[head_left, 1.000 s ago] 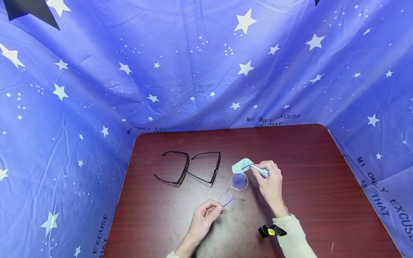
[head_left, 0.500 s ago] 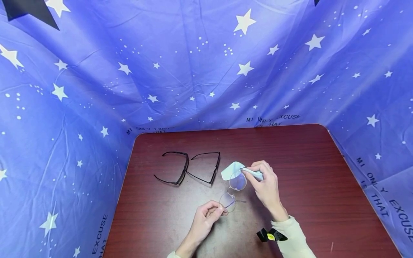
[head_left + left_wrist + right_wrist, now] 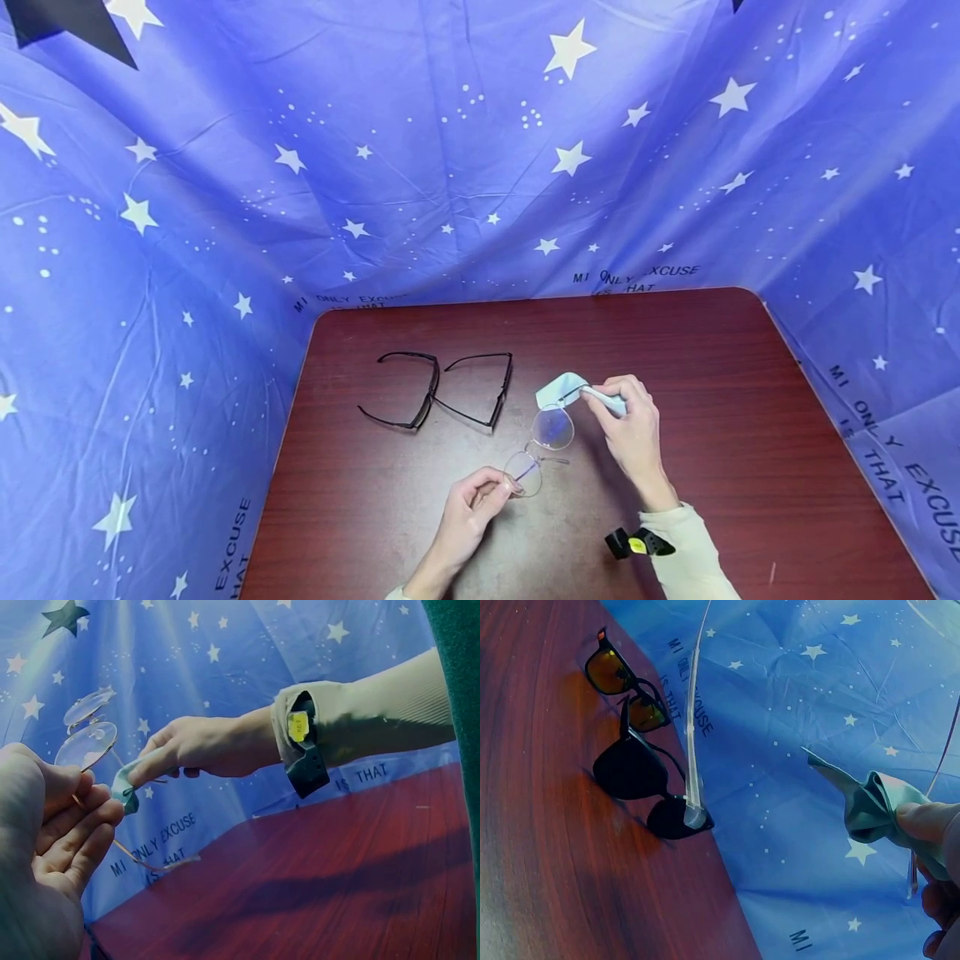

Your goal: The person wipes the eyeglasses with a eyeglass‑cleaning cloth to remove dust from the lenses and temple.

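Wire-rimmed eyeglasses (image 3: 552,427) are held up above the table between both hands, tilted, with clear lenses. My left hand (image 3: 467,518) pinches them at the near lens's outer edge between thumb and fingers. A pale blue-green cloth (image 3: 558,390) is in my right hand (image 3: 634,429), pinched around the far temple arm, its loose part hanging out to the left. In the right wrist view, the bunched cloth (image 3: 874,810) shows under the thumb, and the other temple arm (image 3: 691,727) crosses the view with its clear tip downward. The right palm hides part of the cloth.
Two pairs of black-framed sunglasses, the left pair (image 3: 432,396) and the right pair (image 3: 501,402), lie unfolded on the dark red wooden table (image 3: 705,358), left of the hands. A blue star-print curtain (image 3: 450,167) encloses the table's back and sides.
The right hand with the cloth moves left along the temple arm, then back right to about where it was. The left hand keeps hold of the eyeglasses, which shift slightly. The sunglasses stay put.
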Available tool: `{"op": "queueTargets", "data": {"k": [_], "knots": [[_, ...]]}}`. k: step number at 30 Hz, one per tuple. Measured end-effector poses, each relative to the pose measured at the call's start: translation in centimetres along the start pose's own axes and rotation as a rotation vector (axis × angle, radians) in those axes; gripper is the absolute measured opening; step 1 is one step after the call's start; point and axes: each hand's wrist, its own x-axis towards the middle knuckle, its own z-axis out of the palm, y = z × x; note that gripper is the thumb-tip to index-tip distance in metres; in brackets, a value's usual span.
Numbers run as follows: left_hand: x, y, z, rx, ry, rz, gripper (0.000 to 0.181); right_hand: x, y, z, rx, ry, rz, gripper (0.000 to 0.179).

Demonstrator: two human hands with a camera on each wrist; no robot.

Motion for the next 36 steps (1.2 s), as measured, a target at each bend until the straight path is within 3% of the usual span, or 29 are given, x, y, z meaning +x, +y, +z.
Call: {"op": "queueTargets", "data": {"k": [6, 12, 15, 18, 20, 23, 25, 27, 32, 36], "knots": [[0.1, -0.1, -0.1, -0.034, 0.033, 0.016, 0.016, -0.2, -0.2, -1.0, 0.032, -0.068, -0.014, 0.025], [-0.1, -0.4, -0.4, -0.052, 0.059, -0.008, 0.018, -0.9, -1.0, -2.1, 0.234, -0.144, -0.035, 0.03], [-0.3, -0.7, -0.6, -0.037, 0.056, -0.01, 0.017, -1.1, -1.5, -2.3, 0.342, -0.073, -0.025, 0.027], [-0.5, -1.0, -0.7, -0.014, 0.038, 0.002, 0.016, -1.0, -2.1, -2.3, 0.394, 0.07, 0.006, 0.021], [-0.5, -1.1, -0.7, -0.001, 0.02, 0.01, 0.015, -0.7, -2.6, -2.2, 0.386, 0.163, 0.047, 0.019], [-0.6, -1.1, -0.7, 0.012, -0.003, -0.002, 0.015, -0.6, -3.6, -1.5, 0.265, 0.233, 0.077, 0.019], [-0.6, -1.0, -0.5, 0.015, -0.013, -0.005, 0.015, -0.9, -3.7, -0.8, 0.183, 0.208, 0.052, 0.025], [-0.6, -0.9, -0.3, 0.015, -0.014, -0.006, 0.015, -1.5, -3.6, 0.1, 0.127, 0.157, -0.022, 0.032], [-0.5, -0.8, 0.1, 0.017, 0.016, 0.024, 0.014, -3.2, -2.7, 1.6, 0.196, 0.034, -0.173, 0.048], [-0.4, -0.8, 0.2, 0.021, 0.037, 0.058, 0.013, -3.8, -2.3, 2.1, 0.212, 0.002, -0.191, 0.053]]}}
